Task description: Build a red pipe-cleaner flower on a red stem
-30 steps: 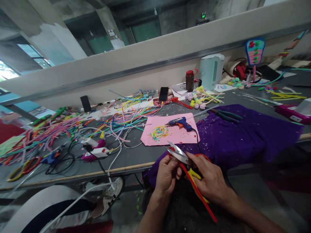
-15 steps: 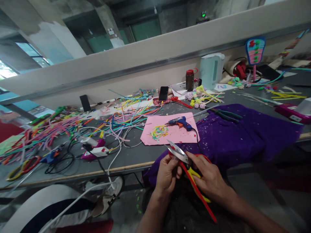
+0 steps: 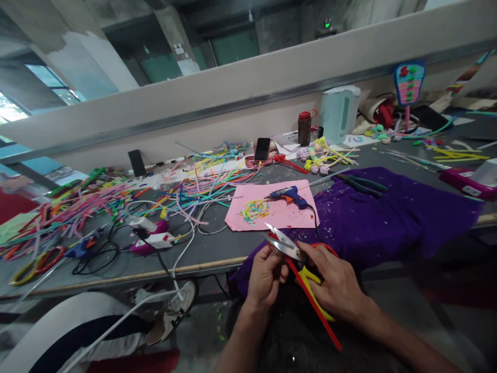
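Near the pink sheet [image 3: 279,213], left hand [image 3: 265,280] pinched a probably light, bendy red strip [image 3: 316,305], sensibly by its end; right hand [image 3: 334,282] gripped scissors [image 3: 286,245].

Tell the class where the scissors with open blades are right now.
In the head view, the scissors are low and just right of centre, below the pink sheet. The right hand holds them, blades beside the left hand.

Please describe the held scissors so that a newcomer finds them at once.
Start from the purple cloth on the dark table. Just in front of it, the right hand holds the scissors, silver blades apart. Unlike the other pair, lying at far left on the table, these are in a hand.
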